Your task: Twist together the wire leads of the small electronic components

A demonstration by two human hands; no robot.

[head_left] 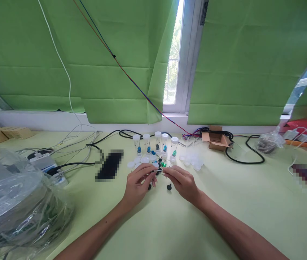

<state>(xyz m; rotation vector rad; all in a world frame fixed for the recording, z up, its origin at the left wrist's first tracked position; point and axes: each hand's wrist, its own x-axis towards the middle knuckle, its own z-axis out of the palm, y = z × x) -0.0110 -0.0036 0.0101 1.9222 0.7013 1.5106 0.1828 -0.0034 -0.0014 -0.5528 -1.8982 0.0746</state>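
Note:
My left hand (139, 183) and my right hand (182, 182) meet over the table. Both are closed in a pinch on a thin wire-like piece (158, 170) stretched between the fingertips; its exact kind is too small to tell. A black knobbed piece (169, 187) is just below my right fingers, and another black piece (149, 187) shows partly beside my left fingers. Behind the hands lie small green pieces (163, 164) and dark ones. Farther back stands a row of clear capped vials (174, 144), with blue, dark or green pieces inside.
White caps (131, 165) lie left of the vials, with clear empty containers (193, 159) to the right. An open cardboard box (216, 141) and black cables (246, 162) sit behind. A plastic-wrapped spool (20, 202) and a power strip (50, 168) occupy the left side.

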